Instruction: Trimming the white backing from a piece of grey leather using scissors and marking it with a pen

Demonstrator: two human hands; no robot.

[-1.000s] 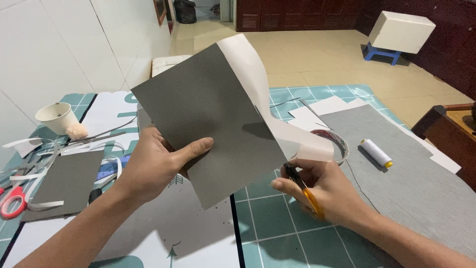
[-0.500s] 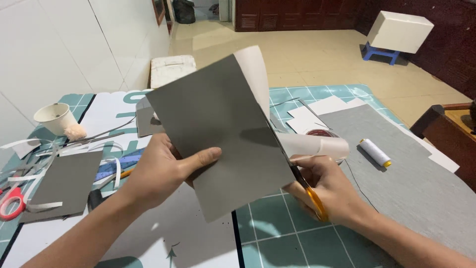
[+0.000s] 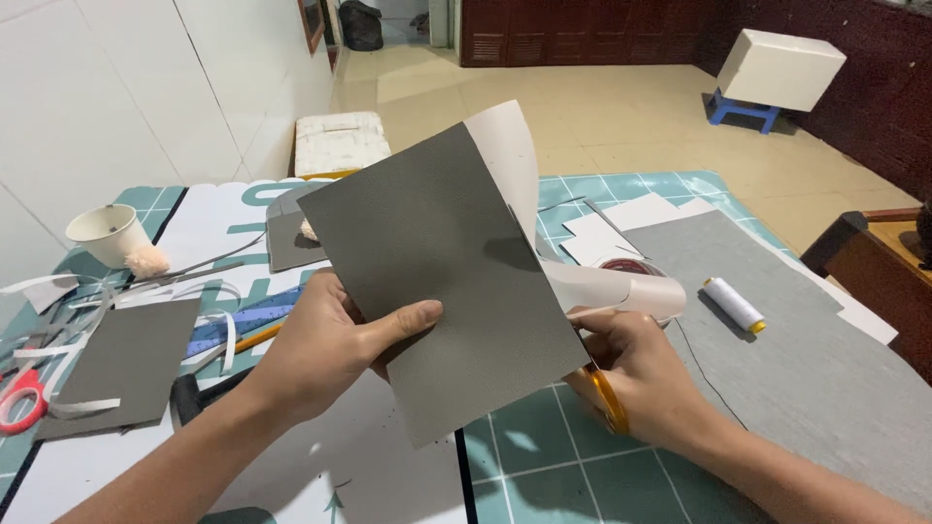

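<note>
A stiff, matte grey sheet (image 3: 437, 272) with a fine woven grain is held up above the table, tilted on one corner; its pale, smooth backing (image 3: 582, 281) peels off the far edge and curls into a loose roll just above the right hand. The left hand (image 3: 325, 349) grasps the sheet at its near-left edge — thumb pressed flat across the grey face, fingers hidden behind it, wrist bent slightly inward. The right hand (image 3: 646, 374) is clenched round the orange-handled scissors (image 3: 607, 396), fingers through the loop, knuckles up, meeting the sheet's lower right edge; the blades are hidden behind the sheet. Beyond the right hand lie a large piece of grey cloth (image 3: 796, 359) and a white spool of thread (image 3: 735, 306). Left of the left hand lie a smaller grey rectangle (image 3: 121, 359) among thin white strips, red-handled scissors (image 3: 19, 403) and a white paper cup (image 3: 105, 233) — all on the green gridded cutting mat (image 3: 544, 466).
</note>
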